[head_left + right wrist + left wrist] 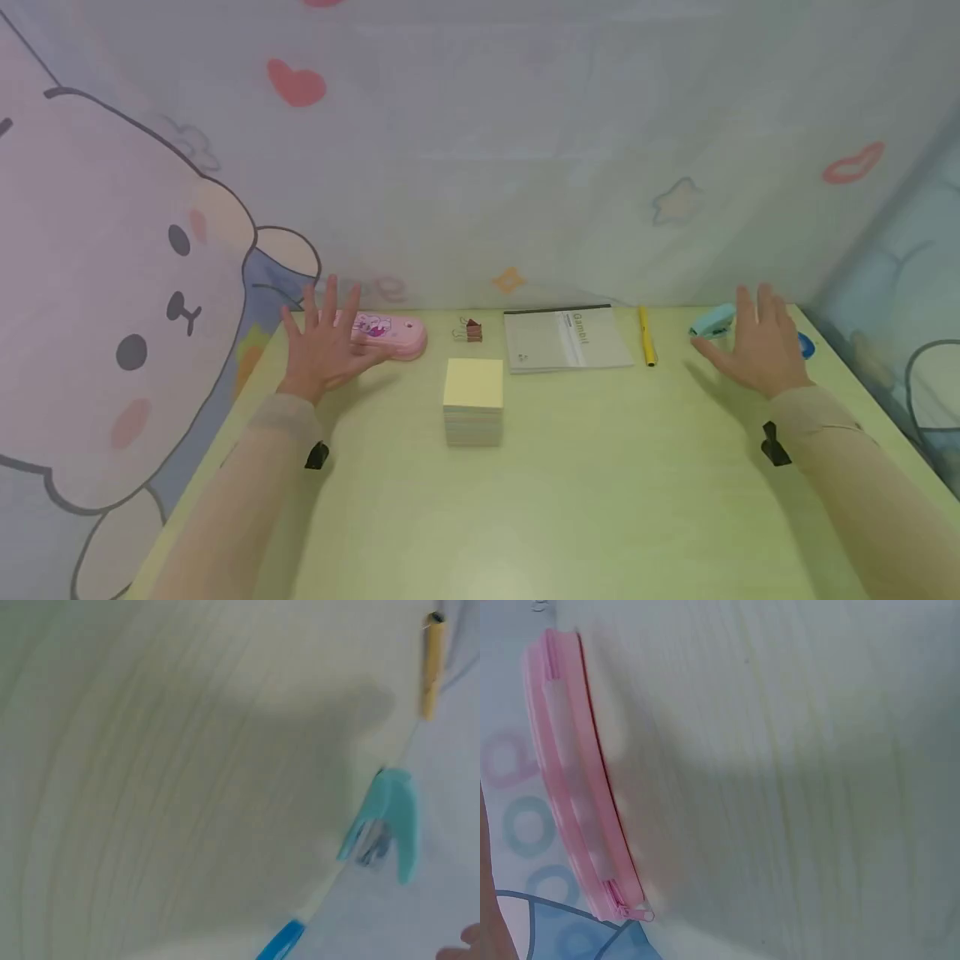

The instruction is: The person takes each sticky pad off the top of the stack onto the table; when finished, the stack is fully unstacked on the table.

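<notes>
My left hand (324,337) hovers with fingers spread over the left end of a pink pencil case (390,335), holding nothing. The left wrist view shows that pink pencil case (577,787) with its zipper pull, lying on the pale table. On the far right my right hand (757,342) is spread flat above the table, just beside a light blue stapler (712,320). In the right wrist view the stapler (386,821) and a yellow pen (433,664) lie near the table's back edge.
Between the hands lie a stack of pastel sticky notes (473,401), a binder clip (470,331), a grey notebook (564,338) and a yellow pen (647,335). A blue object (806,344) peeks out behind my right hand. A cartoon-printed curtain (480,167) rings the yellow-green table (525,500).
</notes>
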A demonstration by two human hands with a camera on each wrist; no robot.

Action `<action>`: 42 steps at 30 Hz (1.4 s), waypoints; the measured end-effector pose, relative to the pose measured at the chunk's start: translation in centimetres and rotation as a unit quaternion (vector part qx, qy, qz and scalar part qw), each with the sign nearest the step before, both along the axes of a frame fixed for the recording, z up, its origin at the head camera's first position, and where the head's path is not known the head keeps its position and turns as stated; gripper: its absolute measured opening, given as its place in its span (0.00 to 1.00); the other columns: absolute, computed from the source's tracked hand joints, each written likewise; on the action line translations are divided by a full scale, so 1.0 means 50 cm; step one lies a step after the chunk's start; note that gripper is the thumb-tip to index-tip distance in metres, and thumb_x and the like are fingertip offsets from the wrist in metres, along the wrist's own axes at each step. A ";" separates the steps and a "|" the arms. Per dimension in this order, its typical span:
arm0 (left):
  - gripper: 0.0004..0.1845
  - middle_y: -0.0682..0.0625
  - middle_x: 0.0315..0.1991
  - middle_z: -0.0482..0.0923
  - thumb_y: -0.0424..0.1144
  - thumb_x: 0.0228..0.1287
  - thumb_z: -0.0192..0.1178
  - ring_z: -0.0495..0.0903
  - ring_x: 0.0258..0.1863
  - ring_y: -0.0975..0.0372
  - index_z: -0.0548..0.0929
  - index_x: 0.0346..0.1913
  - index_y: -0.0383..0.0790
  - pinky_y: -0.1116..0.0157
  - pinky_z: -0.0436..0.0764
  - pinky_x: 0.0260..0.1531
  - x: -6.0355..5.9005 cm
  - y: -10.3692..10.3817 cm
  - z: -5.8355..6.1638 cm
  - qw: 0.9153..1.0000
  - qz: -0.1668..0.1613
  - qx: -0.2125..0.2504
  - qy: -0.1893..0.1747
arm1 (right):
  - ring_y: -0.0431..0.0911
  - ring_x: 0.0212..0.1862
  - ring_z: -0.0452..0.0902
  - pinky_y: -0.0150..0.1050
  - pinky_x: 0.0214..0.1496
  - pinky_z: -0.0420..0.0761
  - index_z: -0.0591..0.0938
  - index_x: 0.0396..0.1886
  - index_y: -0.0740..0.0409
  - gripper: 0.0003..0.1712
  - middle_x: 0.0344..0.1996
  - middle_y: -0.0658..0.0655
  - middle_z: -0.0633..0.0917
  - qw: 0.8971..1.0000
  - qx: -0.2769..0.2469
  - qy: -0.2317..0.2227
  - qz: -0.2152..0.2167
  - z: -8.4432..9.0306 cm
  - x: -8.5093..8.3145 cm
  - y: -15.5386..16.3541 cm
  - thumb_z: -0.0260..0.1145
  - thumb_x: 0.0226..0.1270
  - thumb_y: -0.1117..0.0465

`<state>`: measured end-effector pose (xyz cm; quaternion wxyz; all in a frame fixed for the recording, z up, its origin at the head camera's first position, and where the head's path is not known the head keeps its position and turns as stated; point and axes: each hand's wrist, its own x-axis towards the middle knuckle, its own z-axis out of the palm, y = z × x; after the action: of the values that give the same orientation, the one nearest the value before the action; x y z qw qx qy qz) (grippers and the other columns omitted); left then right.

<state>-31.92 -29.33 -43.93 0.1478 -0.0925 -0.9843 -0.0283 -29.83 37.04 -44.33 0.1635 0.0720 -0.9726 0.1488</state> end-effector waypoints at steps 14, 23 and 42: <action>0.45 0.44 0.81 0.63 0.50 0.69 0.69 0.66 0.76 0.45 0.60 0.83 0.48 0.38 0.66 0.76 0.091 0.141 0.015 0.906 -0.223 0.348 -0.089 | 0.66 0.79 0.58 0.69 0.77 0.63 0.62 0.81 0.66 0.47 0.78 0.68 0.66 0.963 -0.094 -0.070 0.244 0.052 0.063 -0.325 0.67 0.76 0.43; 0.47 0.53 0.73 0.74 0.46 0.56 0.80 0.76 0.68 0.54 0.71 0.78 0.49 0.47 0.76 0.72 0.141 0.238 0.011 0.858 -0.284 0.402 -0.144 | 0.57 0.81 0.59 0.60 0.80 0.66 0.62 0.83 0.61 0.53 0.80 0.61 0.63 0.920 -0.123 -0.134 0.346 0.061 0.099 -0.518 0.71 0.70 0.38; 0.45 0.53 0.69 0.79 0.43 0.55 0.82 0.79 0.64 0.54 0.73 0.77 0.50 0.46 0.75 0.72 0.148 0.241 -0.003 0.849 -0.253 0.433 -0.165 | 0.49 0.58 0.78 0.47 0.61 0.83 0.73 0.74 0.67 0.50 0.62 0.58 0.82 0.929 -0.056 -0.108 0.349 0.084 0.091 -0.536 0.81 0.61 0.43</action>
<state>-24.51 -17.26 -44.08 -0.0045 -0.2591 -0.8246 -0.5028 -25.30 10.22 -40.11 -0.0012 0.3808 -0.8880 0.2577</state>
